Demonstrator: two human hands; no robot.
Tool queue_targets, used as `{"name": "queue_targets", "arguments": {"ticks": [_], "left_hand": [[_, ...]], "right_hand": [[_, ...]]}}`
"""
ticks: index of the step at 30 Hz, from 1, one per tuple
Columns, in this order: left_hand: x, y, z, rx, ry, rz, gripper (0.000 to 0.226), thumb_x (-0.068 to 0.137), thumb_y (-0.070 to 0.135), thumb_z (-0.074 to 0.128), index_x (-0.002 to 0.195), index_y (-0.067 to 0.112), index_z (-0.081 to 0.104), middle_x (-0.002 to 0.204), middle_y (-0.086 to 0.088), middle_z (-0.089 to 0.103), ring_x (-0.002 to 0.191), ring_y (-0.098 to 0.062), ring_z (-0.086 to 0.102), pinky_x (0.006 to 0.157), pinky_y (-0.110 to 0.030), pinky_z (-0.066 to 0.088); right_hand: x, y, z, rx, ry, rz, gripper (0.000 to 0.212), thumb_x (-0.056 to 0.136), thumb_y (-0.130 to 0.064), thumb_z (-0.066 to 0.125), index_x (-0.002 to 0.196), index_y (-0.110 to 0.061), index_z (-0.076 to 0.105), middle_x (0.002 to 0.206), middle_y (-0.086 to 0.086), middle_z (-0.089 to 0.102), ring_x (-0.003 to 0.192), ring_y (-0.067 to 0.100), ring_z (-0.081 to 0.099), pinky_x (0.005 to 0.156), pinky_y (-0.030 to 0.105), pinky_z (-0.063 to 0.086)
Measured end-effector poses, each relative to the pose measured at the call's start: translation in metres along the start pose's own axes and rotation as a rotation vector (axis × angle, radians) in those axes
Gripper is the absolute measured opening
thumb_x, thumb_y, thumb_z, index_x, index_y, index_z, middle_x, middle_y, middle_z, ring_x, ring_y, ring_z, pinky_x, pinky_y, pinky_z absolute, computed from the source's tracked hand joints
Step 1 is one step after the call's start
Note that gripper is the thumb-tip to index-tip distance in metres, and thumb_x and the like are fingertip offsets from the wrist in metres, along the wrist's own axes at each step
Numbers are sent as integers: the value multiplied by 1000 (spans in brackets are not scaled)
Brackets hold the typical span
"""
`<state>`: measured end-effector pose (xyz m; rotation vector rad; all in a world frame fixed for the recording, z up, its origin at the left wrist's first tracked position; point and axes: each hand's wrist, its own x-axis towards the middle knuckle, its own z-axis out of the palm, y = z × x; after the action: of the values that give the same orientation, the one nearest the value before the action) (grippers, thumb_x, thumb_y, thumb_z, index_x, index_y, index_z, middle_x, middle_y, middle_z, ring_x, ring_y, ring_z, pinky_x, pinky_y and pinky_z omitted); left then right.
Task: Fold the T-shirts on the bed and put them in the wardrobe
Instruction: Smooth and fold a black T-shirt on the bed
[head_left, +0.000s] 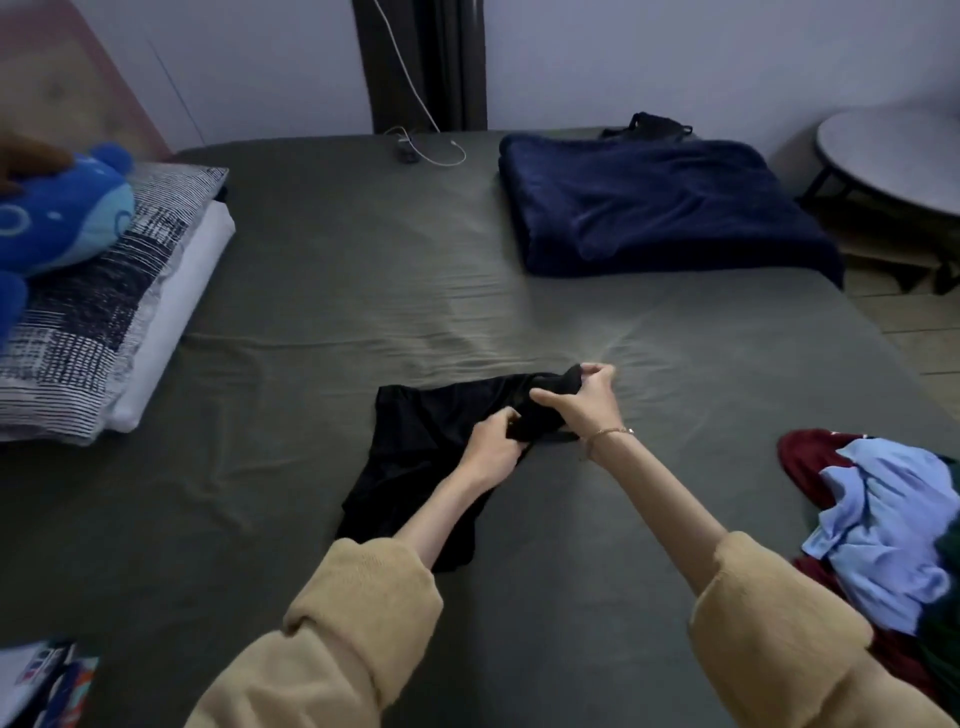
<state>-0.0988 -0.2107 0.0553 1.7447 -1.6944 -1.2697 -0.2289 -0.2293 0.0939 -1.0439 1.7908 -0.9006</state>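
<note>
Head view — left hand (491, 449) and right hand (582, 397) grip black T-shirt (415, 447).

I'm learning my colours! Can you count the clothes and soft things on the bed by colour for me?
Black: 2, the black T-shirt held by the left hand and right hand, and a black item at the far edge
Dark blue: 1, the folded blanket
Light blue: 1, the crumpled top
Dark red: 1, the garment under it
Bright blue: 1, the plush toy
Total: 6
</note>
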Motion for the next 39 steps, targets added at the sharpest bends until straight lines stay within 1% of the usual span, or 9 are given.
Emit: {"name": "queue_targets", "arguments": {"ticks": [4,9,14,22,24,27,31,34,39], "left_hand": [[-6,24,-35,-55,146,42,16,87,5,57,103,8,56,105,-10,66,99,-21,60,76,-24,42],[-34,32,-78,266,423,110,16,82,2,54,90,16,52,82,-7,65,79,-27,63,65,-33,47],[-74,36,-115,459,670,42,15,83,5,53,96,11,59,98,-9,64,92,-31,61,69,-33,42],[-126,36,-169,334,928,-91,19,82,2,50,94,9,63,99,-14,65,95,-34,62,74,-34,45],[-134,37,-180,175,880,-78,16,84,3,55,94,8,68,98,-15,68,96,-31,63,71,-28,40],[-128,34,-194,-59,592,-52,13,89,1,57,85,4,69,88,-13,68,95,-24,60,68,-28,38],[-149,28,-199,-250,429,43,13,90,8,58,84,1,68,78,-10,65,83,-15,56,66,-23,41],[-170,22,-203,-95,307,174,18,81,17,74,71,14,60,69,6,61,63,2,57,61,-10,40],[-177,-1,-220,478,402,131,13,81,7,64,84,15,55,89,-8,65,89,-26,63,70,-27,41]], "right_hand": [[-21,-36,-19,120,34,-173,61,70,-14,79,114,-25,40,93,4,53,93,24,54,89,40,48],[-56,-80,-44,122,162,-392,11,73,-11,76,78,-15,66,79,-4,63,76,7,58,76,18,45],[-90,-120,-61,212,249,-612,9,74,-12,76,73,-15,68,70,-10,64,63,-11,56,68,6,40],[-123,-146,-86,310,368,-652,4,79,-12,72,78,-9,68,74,-5,65,61,-13,56,65,2,39],[-131,-149,-87,286,397,-623,7,79,-18,73,80,-14,68,76,-6,64,66,-7,56,67,7,41],[-133,-151,-89,270,441,-461,21,77,-28,75,93,-18,66,84,-7,60,79,4,55,75,20,39],[-140,-151,-89,335,446,-347,34,75,-26,77,104,-13,63,91,-3,57,89,10,56,82,22,39],[-145,-147,-88,370,490,-274,35,74,-24,78,103,-12,63,99,2,62,96,16,60,90,28,42],[-157,-139,-82,375,563,-270,34,73,-20,79,101,-9,63,91,1,59,90,15,58,88,25,41]]}}
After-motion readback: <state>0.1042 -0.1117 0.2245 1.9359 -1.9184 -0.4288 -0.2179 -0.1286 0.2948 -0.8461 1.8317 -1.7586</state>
